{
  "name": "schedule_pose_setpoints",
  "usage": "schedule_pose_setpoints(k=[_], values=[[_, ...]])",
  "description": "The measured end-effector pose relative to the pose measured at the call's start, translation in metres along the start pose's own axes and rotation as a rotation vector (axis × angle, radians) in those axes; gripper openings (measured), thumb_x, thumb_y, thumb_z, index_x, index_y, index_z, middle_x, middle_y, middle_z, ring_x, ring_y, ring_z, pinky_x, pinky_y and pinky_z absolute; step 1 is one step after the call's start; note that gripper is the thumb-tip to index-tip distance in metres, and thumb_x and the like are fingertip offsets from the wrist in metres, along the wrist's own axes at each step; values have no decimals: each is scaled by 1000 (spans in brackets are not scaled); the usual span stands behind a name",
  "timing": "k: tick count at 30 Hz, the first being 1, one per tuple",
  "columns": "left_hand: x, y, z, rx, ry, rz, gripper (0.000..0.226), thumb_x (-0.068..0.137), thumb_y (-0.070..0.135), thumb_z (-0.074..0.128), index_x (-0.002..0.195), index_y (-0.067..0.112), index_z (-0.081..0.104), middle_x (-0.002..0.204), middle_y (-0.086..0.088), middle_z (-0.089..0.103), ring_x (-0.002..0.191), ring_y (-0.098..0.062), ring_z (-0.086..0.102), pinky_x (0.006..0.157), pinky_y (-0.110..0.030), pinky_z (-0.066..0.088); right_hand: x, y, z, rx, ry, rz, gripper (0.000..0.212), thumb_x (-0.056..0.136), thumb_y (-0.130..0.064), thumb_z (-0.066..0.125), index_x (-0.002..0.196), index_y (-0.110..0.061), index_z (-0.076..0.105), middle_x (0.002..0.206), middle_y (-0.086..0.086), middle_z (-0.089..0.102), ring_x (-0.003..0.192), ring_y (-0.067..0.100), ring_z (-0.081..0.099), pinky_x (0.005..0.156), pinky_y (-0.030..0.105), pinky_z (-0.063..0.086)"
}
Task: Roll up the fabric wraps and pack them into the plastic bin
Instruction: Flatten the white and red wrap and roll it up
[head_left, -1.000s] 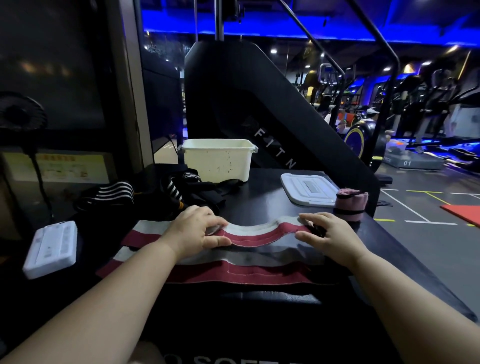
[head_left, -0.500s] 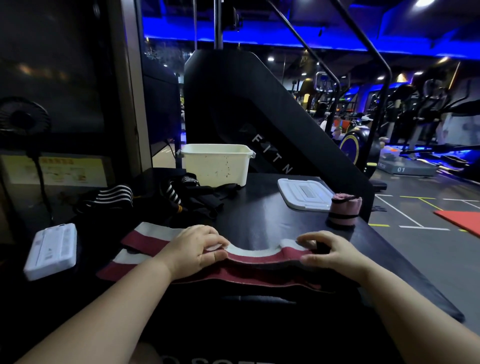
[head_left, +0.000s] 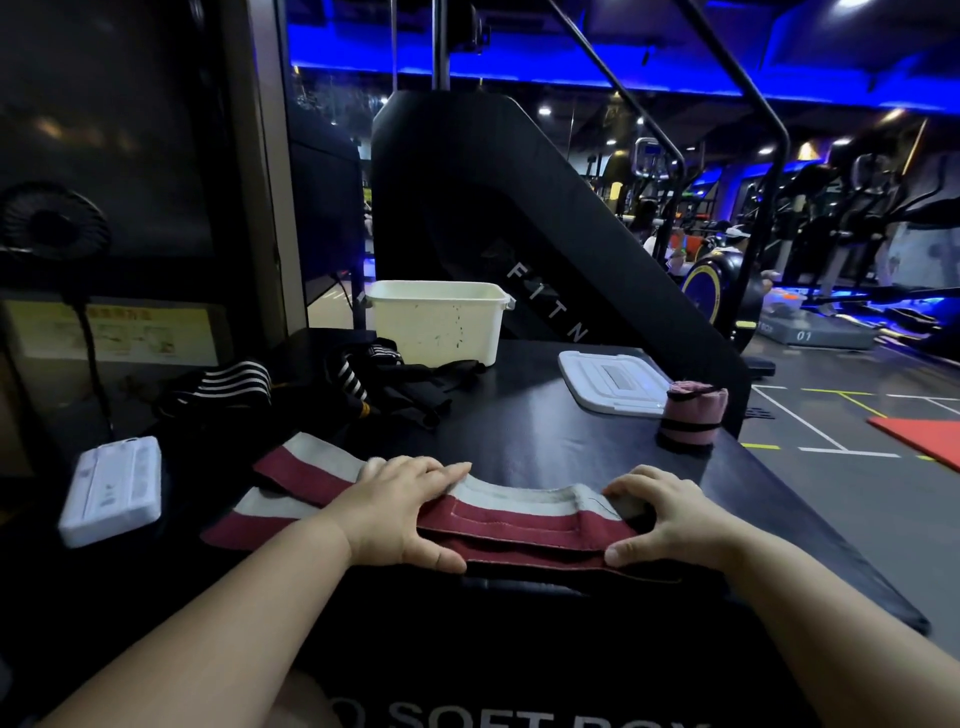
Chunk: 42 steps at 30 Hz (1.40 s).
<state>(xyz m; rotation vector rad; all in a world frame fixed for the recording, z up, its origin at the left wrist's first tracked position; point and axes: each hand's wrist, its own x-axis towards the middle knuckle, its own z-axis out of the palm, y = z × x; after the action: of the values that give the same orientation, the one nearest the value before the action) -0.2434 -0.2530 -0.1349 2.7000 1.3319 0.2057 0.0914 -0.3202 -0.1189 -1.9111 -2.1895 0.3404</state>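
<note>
Fabric wrap (head_left: 519, 512), maroon and white: flat along the near edge of the worktop (head_left: 545, 426), doubled over by the look of it, two bands parting toward the left edge. Not yet rolled. (Inspector)

Hands? (Clerk)

Left hand (head_left: 400, 512): spread flat on the wrap, fingers straight, pressing down. Right hand (head_left: 670, 525): fingers curled over the right end, thumb at the near hem, holding that end. (Inspector)

Step in hand? (Clerk)

Judged: starting the roll from the right end. Recommended: tuck the first turn tight, hems squared, white stripe lined on white. Slide the left hand ahead to hold the band taut and flat. Roll straight toward the left edge, no drift, else a coned roll. Secure the tail if a fastener there; none discernible. (Inspector)

Destination? (Clerk)

Plastic bin (head_left: 439, 327) at the far edge, open, contents not visible from here. Lid (head_left: 610, 382) lying toward the far right corner, one pink roll (head_left: 693, 413) upright just beside it, not binned. Black striped wraps (head_left: 363, 379) heaped loose in front of the bin, unrolled. Bulk of the task outstanding, on that evidence. (Inspector)
</note>
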Motion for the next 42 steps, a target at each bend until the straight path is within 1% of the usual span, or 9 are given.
schedule_pose_setpoints(k=[4, 9, 14, 18, 23, 25, 28, 36, 42], values=[[-1, 5, -8, 51, 95, -7, 94, 70, 79, 60, 149, 44, 23, 122, 24, 35, 111, 0, 22, 110, -27, 9, -4, -3, -2, -21, -8, -5, 107, 30, -98, 51, 118, -38, 58, 112, -20, 49, 107, 3, 46, 102, 31, 34], [2, 10, -14, 47, 12, -51, 93, 68, 77, 64, 147, 45, 28, 119, 21, 37, 106, -4, 20, 106, -26, 13, -8, -2, -6, -29, -18, -12, 109, 27, -100, 56, 118, -39, 59, 108, -21, 51, 109, 10, 52, 98, 32, 43], [11, 11, -13, 5, -124, -31, 102, 65, 79, 65, 150, 41, 23, 150, 20, 23, 142, -12, 10, 118, -35, 1, -18, -6, -3, -223, -46, -53, 103, 31, -98, 57, 117, -41, 51, 104, -22, 42, 97, 12, 45, 90, 32, 40], [23, 41, -14, 70, -119, 78, 107, 68, 78, 64, 154, 30, 20, 161, 12, 15, 148, -7, -2, 120, -42, -13, -21, -8, -2, -273, -6, -60, 98, 36, -95, 59, 115, -37, 52, 101, -20, 42, 93, 16, 47, 85, 35, 45], [40, 91, -2, 113, -132, 191, 100, 61, 84, 59, 140, 25, 40, 138, 2, 53, 133, -24, 39, 117, -42, 19, -23, -5, -1, -227, -4, -21, 103, 36, -92, 62, 126, -44, 48, 106, -18, 48, 102, 16, 54, 87, 36, 48], [44, 100, 2, 73, -142, 175, 94, 67, 78, 64, 140, 24, 40, 138, 2, 52, 130, -24, 41, 110, -42, 32, -24, -4, -4, -166, -39, 7, 115, 39, -81, 73, 142, -45, 36, 120, -13, 51, 113, 14, 52, 94, 32, 45], [49, 101, 4, 76, -161, 186, 90, 71, 75, 63, 142, 25, 38, 140, 7, 46, 132, -21, 37, 109, -42, 33, -30, 3, -17, -165, -75, 24, 117, 49, -60, 85, 149, -42, 27, 133, -8, 49, 123, 14, 48, 101, 28, 40], [59, 133, 5, -13, -121, 227, 102, 73, 75, 62, 153, 27, 19, 153, 6, 34, 142, -19, 25, 117, -41, 21, -54, 40, -10, -39, 94, 54, 74, 59, -50, 88, 127, -35, 61, 114, -8, 60, 106, 8, 55, 92, 21, 42], [68, 155, 16, -1, -156, 313, 79, 85, 64, 58, 149, 30, 29, 148, 6, 40, 136, -19, 31, 111, -39, 27, -68, 53, 13, 192, 299, 79, 58, 56, -44, 91, 110, -37, 70, 102, -17, 61, 95, -13, 54, 81, 0, 34]])
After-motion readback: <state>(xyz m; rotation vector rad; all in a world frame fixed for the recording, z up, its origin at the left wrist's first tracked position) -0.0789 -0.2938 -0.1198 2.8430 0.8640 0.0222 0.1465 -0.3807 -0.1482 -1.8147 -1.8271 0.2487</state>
